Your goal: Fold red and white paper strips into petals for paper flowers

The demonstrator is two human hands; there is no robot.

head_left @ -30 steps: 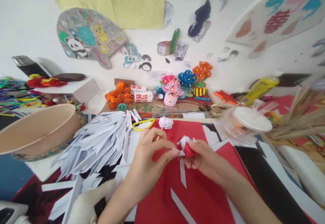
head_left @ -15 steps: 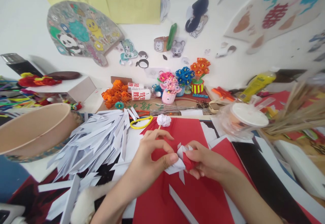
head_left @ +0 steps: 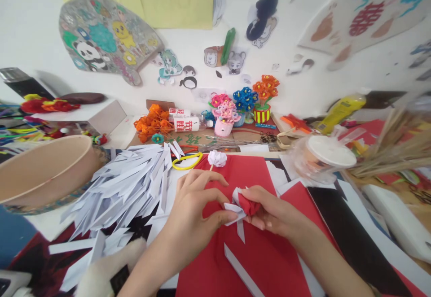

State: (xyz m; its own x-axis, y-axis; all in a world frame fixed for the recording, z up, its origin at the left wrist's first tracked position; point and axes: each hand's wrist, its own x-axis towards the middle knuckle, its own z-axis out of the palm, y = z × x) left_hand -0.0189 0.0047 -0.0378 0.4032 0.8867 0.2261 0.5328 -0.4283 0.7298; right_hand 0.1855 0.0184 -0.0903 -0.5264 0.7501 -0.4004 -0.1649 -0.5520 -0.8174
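Observation:
Between my hands is a small paper flower (head_left: 248, 204), red on one side and white on the other. My right hand (head_left: 269, 209) is closed around its red part. The thumb and forefinger of my left hand (head_left: 202, 203) pinch a white paper strip (head_left: 235, 208) at the flower's left side. Below it a white strip (head_left: 239, 233) points down, its top hidden. Under my hands lies a red sheet (head_left: 266, 254), with a folded white strip (head_left: 241, 268) on it. Beyond my left hand sits a white crumpled paper flower (head_left: 217, 158) on a stick.
Folded white paper strips (head_left: 124, 185) are heaped at left beside a round tan bowl (head_left: 47, 167). Yellow-handled scissors (head_left: 186, 161) lie behind. A lidded cup (head_left: 330, 153) and black paper (head_left: 353, 238) are at right. Small flower pots (head_left: 223, 127) stand against the wall.
The flower has turned in my hands, showing more of its red side. My left fingers have shifted slightly, and more of the pinched white strip shows.

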